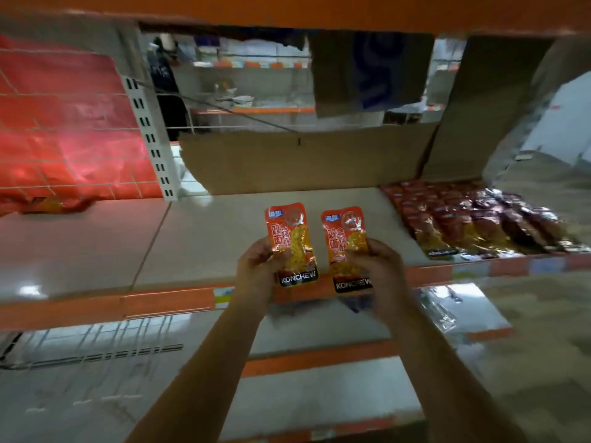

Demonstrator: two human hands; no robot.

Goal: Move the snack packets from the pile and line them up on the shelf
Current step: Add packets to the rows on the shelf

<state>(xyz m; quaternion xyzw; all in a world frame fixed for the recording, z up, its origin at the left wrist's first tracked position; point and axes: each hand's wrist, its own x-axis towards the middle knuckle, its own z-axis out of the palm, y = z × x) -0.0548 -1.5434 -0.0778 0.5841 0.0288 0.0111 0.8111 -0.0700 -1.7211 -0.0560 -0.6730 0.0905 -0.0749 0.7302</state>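
left hand [259, 266] grip pinching left packet [292, 244] above shelf [198, 238] front | right hand [377, 266] grip pinching right packet [347, 247] | pile [473, 222] far right on shelf | risk: slick foil, one-edge hold, packets may slip or land crooked

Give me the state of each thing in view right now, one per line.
Left hand: grip on the left packet, held upright over the shelf.
Right hand: grip on the right packet, also upright.
Pile: lying in rows on the shelf's right side.
Cardboard: standing along the back of the shelf.
Red sack: slumped at far left.
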